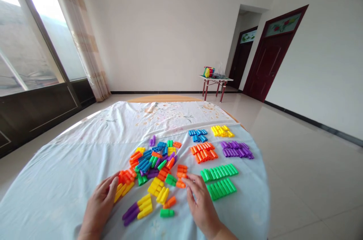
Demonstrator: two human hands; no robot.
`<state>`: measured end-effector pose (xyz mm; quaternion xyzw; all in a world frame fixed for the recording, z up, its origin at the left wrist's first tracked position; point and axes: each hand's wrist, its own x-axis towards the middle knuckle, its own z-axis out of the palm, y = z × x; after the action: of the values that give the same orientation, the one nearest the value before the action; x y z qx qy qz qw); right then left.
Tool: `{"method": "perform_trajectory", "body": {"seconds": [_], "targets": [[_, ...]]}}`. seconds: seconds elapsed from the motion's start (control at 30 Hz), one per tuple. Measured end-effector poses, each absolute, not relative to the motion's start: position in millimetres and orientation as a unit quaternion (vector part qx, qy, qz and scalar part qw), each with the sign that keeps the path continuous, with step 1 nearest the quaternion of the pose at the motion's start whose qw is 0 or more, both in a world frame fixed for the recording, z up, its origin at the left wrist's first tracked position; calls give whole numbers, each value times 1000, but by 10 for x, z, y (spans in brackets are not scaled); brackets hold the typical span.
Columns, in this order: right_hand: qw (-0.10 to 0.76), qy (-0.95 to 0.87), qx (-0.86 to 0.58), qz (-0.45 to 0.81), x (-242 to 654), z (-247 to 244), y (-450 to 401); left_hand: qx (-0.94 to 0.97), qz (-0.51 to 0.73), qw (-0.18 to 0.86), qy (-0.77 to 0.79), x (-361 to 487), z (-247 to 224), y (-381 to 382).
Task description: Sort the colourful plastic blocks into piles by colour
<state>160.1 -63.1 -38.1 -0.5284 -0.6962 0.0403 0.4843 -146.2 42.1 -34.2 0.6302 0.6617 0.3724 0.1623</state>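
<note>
My left hand [99, 200] rests at the left of a mixed heap of bullet-shaped plastic pieces, its fingers stretched toward a cluster of orange pieces [127, 175] and slanted yellow pieces [124, 190]. Its fingertips touch or partly cover these. At the heap's right side is my right hand [202, 202], thumb and index finger apart, the index tip at an orange piece [180, 183]. A green piece [171, 180] adjoins that one. Nearer me lie joined purple [131, 214] and yellow pieces [145, 206], a loose orange piece [170, 202] and a green piece [167, 213].
Colour-sorted groups lie at the right: green [222, 189], orange [204, 152], purple [236, 149], blue [197, 135] and yellow [222, 131]. A cloth [70, 172] covers the round table. Beyond stands a small table [217, 79] with bags.
</note>
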Motion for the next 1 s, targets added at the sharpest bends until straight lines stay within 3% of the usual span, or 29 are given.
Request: {"method": "perform_trajectory", "body": {"seconds": [0.63, 1.0], "targets": [[387, -725, -555, 130, 1626, -405, -705, 654, 378, 125, 643, -1441, -356, 409], [412, -670, -607, 110, 1615, -249, -743, 655, 384, 117, 640, -1437, -366, 409]]}}
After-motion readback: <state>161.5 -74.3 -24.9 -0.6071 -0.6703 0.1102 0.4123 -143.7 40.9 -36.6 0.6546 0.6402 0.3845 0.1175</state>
